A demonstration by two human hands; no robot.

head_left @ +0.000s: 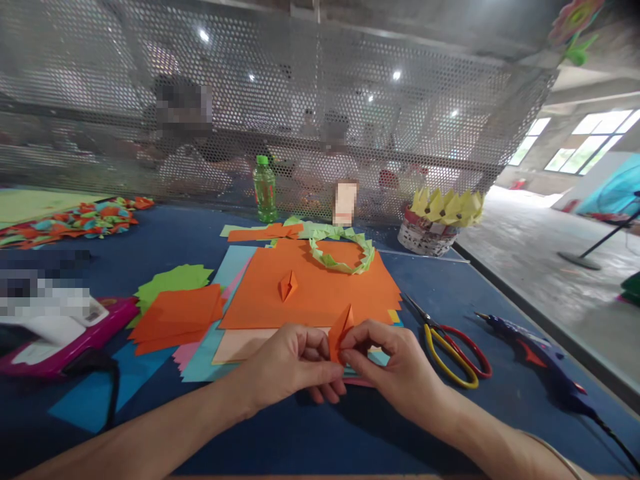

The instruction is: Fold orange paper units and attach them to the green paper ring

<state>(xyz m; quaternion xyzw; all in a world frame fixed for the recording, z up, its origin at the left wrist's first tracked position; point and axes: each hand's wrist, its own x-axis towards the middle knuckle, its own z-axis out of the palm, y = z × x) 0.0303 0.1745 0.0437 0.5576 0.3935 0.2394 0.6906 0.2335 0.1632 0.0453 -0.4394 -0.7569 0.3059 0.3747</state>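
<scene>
One pointed orange folded-paper piece (341,333), held upright over the near edge of the stacked coloured-paper sheets (265,287); creased, completion uncertain. Grip: your left hand (293,360) and right hand (393,353) both pinch it. Beyond: one small orange paper diamond (289,286), apparently folded; one pale-green folded-paper ring (367,259), seemingly closed. To your left: flat orange paper squares (177,317), unfolded.

1. Folded paper (339,339): orange.
2. Counter (220,433): dk blue.
3. Paper ring (342,266), nr far edge: lt green.
4. Scissors (436,326), nr R edge: red + yellow handles.
5. Glue gun (550,368), R edge: dk blue, orange trigger.
6. Basket (429,239), far R corner: mottled grey-white, yellow paper folds (447,208).
</scene>
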